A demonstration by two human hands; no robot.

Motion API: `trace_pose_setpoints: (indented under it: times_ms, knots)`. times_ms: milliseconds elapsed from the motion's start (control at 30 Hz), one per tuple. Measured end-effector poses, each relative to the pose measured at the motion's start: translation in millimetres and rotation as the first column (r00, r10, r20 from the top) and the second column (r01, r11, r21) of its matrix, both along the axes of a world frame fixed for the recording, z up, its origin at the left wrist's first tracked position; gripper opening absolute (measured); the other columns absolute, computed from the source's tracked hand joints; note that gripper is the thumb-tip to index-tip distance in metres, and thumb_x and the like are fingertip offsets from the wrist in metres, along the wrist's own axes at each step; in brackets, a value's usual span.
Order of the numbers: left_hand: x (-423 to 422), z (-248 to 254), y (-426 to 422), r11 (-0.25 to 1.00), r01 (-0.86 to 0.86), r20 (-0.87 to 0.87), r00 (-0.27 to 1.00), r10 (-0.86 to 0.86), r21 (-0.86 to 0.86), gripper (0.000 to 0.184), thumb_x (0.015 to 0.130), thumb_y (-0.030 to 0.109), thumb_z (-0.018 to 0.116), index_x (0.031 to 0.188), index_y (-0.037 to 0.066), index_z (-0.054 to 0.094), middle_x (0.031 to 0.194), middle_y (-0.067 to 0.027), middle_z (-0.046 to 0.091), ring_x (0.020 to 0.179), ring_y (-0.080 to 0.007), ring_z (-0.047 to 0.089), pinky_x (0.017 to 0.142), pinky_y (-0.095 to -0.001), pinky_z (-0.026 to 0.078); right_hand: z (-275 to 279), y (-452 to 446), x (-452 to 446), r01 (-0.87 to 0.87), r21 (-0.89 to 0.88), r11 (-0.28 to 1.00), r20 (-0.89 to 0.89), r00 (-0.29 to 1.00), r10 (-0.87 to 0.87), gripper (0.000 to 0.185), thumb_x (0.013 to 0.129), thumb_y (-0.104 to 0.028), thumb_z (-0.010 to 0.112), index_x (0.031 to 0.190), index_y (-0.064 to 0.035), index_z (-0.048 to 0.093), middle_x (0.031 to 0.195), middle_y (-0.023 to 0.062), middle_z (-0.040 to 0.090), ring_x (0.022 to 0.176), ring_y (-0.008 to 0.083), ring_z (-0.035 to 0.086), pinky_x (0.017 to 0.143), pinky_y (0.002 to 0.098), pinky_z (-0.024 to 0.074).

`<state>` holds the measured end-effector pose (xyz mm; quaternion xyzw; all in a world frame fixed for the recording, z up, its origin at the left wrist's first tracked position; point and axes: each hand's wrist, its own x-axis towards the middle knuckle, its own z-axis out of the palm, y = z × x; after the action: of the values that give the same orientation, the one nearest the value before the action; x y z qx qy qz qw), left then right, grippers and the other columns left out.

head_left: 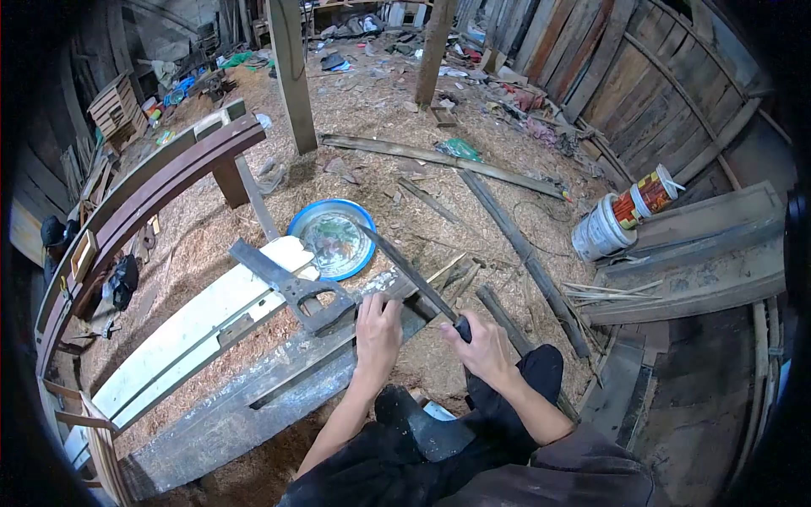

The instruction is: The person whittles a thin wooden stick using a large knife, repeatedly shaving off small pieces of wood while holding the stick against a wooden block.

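Right hand (486,346), fingers wrapping a black handle (463,328), slants a long dark metal blade (411,276) over a grey wooden plank (215,429); left hand (378,332), fingers bent, grip unclear, seemingly steadies it for cutting, which calls for controlled strokes.

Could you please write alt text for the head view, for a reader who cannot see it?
A person's right hand grips the black handle of a long, dark-bladed tool, while the left hand rests on a weathered board. A handsaw lies partly over a white board near a blue-rimmed basin, with wood shavings all around.
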<state>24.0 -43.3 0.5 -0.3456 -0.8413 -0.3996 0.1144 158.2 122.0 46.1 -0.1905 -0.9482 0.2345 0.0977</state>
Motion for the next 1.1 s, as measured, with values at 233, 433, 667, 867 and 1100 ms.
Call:
trace_pose_setpoints:
  times_ms: [233, 433, 667, 867, 1100]
  knots:
    - [-2.4, -0.3, 4.3, 0.999, -0.041, 0.013, 0.999, 0.041, -0.020, 0.013, 0.077, -0.004, 0.068, 0.089, 0.000, 0.068, 0.091, -0.0165, 0.056, 0.093, -0.0359, 0.057, 0.081, -0.0471, 0.048, 4.5, 3.8, -8.7, 0.030, 0.074, 0.997, 0.109, 0.993, -0.038, 0.048, 0.102, -0.052, 0.056, 0.101, -0.0047, 0.063, 0.063, 0.0236, 0.066, 0.060, 0.0457, 0.068, 0.057, 0.0552, 0.0533]
    - [-0.3, -2.0, 5.9, 0.997, -0.079, 0.020, 0.997, 0.080, -0.021, 0.011, 0.077, -0.003, 0.069, 0.087, 0.001, 0.068, 0.089, -0.0152, 0.055, 0.091, -0.0350, 0.056, 0.081, -0.0469, 0.047, 10.9, -7.7, -8.9, -0.027, 0.069, 0.997, -0.066, 0.997, 0.032, 0.044, 0.102, -0.050, 0.058, 0.096, -0.0066, 0.065, 0.060, 0.0196, 0.065, 0.055, 0.0405, 0.068, 0.053, 0.0500, 0.0522]
    - [-1.6, -4.8, 7.4, 0.996, -0.089, -0.004, 0.996, 0.089, -0.019, 0.008, 0.079, -0.001, 0.070, 0.087, 0.002, 0.068, 0.089, -0.0142, 0.056, 0.089, -0.0339, 0.056, 0.078, -0.0463, 0.047, -1.1, 8.8, -11.5, 0.033, 0.105, 0.994, 0.029, 0.999, -0.037, 0.041, 0.100, -0.046, 0.061, 0.091, -0.0063, 0.063, 0.063, 0.0197, 0.065, 0.058, 0.0412, 0.067, 0.054, 0.0496, 0.0523]
    - [-1.9, -4.5, 7.0, 0.996, -0.081, 0.012, 0.997, 0.082, -0.024, 0.014, 0.076, 0.000, 0.071, 0.090, 0.001, 0.068, 0.090, -0.0155, 0.057, 0.089, -0.0346, 0.057, 0.078, -0.0474, 0.048, 3.6, -4.4, -10.9, -0.015, 0.129, 0.992, -0.095, 0.995, 0.027, 0.047, 0.100, -0.052, 0.060, 0.091, -0.0061, 0.066, 0.061, 0.0203, 0.066, 0.057, 0.0394, 0.068, 0.053, 0.0511, 0.0522]
    - [-0.9, -6.8, 10.5, 0.996, -0.086, -0.009, 0.996, 0.086, -0.032, 0.014, 0.077, -0.003, 0.069, 0.090, -0.001, 0.067, 0.089, -0.0168, 0.055, 0.090, -0.0355, 0.057, 0.078, -0.0484, 0.049, -4.2, 11.9, -13.1, 0.016, 0.175, 0.985, 0.105, 0.994, -0.035, 0.045, 0.100, -0.051, 0.060, 0.093, -0.0067, 0.067, 0.064, 0.0209, 0.067, 0.057, 0.0401, 0.068, 0.053, 0.0502, 0.0525]
